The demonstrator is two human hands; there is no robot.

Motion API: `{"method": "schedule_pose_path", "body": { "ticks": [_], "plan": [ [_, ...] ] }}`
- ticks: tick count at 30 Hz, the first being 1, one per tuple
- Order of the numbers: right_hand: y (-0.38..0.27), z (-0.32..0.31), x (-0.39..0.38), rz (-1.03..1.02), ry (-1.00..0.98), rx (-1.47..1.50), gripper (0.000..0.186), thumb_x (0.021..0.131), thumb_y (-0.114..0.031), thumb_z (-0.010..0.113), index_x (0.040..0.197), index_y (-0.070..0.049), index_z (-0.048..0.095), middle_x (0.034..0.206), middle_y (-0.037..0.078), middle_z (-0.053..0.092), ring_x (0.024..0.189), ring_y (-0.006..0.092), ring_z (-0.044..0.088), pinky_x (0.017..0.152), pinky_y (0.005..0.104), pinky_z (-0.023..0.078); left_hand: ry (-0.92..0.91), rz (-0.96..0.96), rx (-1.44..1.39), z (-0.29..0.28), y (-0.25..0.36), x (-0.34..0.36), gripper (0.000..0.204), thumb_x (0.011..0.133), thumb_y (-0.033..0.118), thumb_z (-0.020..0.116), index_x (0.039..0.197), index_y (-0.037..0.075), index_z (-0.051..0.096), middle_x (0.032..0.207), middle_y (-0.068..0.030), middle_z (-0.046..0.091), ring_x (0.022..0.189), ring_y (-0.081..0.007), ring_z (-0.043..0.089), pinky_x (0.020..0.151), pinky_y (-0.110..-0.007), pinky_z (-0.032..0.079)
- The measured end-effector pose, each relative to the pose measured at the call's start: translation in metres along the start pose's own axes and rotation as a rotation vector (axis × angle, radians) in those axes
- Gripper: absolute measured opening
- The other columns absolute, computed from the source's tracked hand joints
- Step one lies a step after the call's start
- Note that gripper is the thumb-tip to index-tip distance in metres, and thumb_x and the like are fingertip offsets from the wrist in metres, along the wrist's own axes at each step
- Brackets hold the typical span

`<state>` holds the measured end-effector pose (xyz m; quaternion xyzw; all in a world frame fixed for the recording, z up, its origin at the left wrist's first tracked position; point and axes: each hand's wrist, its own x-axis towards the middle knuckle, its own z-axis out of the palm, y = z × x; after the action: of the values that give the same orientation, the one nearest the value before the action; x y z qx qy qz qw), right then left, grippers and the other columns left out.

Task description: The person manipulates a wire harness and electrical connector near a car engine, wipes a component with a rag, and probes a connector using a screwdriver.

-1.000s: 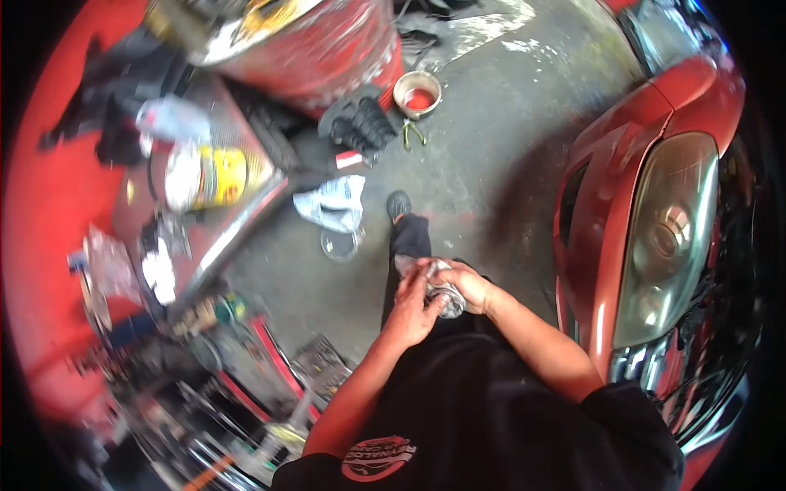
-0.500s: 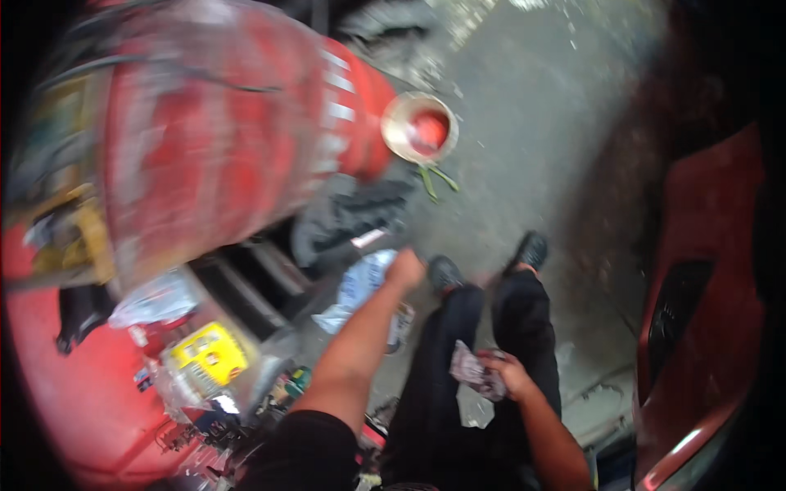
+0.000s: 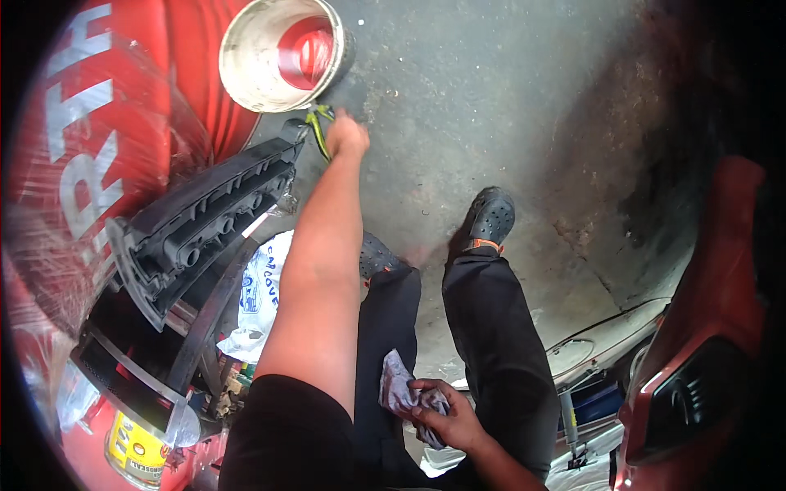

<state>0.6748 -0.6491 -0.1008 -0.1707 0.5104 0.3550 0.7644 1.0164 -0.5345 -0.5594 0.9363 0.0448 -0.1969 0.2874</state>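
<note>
My left hand (image 3: pixel 348 132) is stretched out to the green-handled pliers (image 3: pixel 318 131), its fingers closed on them beside a dirty white bucket (image 3: pixel 246 74) with a red inside bottom. My right hand (image 3: pixel 446 421) is closed on a crumpled, stained cloth (image 3: pixel 397 389) low over my dark trousers. Left of the pliers lies a long black plastic car part (image 3: pixel 205 204). A white printed plastic bag (image 3: pixel 254 311) shows beside my left forearm, partly hidden by it.
A large red plastic-wrapped object (image 3: pixel 123 123) fills the left side. A red car bumper (image 3: pixel 688 352) curves along the right. Mixed parts and a yellow-labelled can (image 3: pixel 135 446) crowd the lower left. My clogged feet (image 3: pixel 491 217) stand on the concrete floor (image 3: pixel 467 90).
My hands have separated from around the cloth. My left arm has reached forward and taken hold of the pliers, while my right hand keeps the cloth. The view has moved toward the bucket.
</note>
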Motion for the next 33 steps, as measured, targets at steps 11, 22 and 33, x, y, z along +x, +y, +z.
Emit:
{"method": "schedule_pose_path", "body": {
  "ticks": [11,22,33],
  "plan": [
    [0.048,-0.007,0.0,-0.39,0.302,-0.012,0.058,0.076,0.009,0.057,0.131,-0.005,0.05,0.1,0.013,0.065,0.082,0.0234,0.068,0.072,0.0375,0.057,-0.435,-0.028,0.052,-0.26,0.177,-0.28,0.03,0.084,0.018,0.065,0.106,0.007,0.048,0.089,-0.0259,0.065,0.086,-0.0464,0.064,0.075,-0.054,0.049],
    [0.025,0.103,-0.154,-0.178,-0.261,-0.823,0.019,0.087,-0.013,0.058,0.099,-0.001,0.064,0.087,0.007,0.067,0.075,0.0171,0.065,0.068,0.0308,0.052,-0.362,-0.216,-0.26,-0.522,0.25,-0.524,0.037,0.092,0.039,0.062,0.102,0.003,0.065,0.101,-0.0255,0.065,0.091,-0.0407,0.064,0.079,-0.046,0.05],
    [0.061,0.203,-0.323,-0.252,-0.835,-2.264,0.035,0.085,-0.012,0.06,0.119,-0.009,0.066,0.09,0.01,0.068,0.078,0.0148,0.06,0.076,0.0315,0.05,0.437,-0.371,-0.748,-0.489,0.266,-0.773,0.037,0.085,0.022,0.07,0.113,0.003,0.055,0.099,-0.0183,0.065,0.096,-0.0361,0.065,0.082,-0.045,0.049]
  ]
}}
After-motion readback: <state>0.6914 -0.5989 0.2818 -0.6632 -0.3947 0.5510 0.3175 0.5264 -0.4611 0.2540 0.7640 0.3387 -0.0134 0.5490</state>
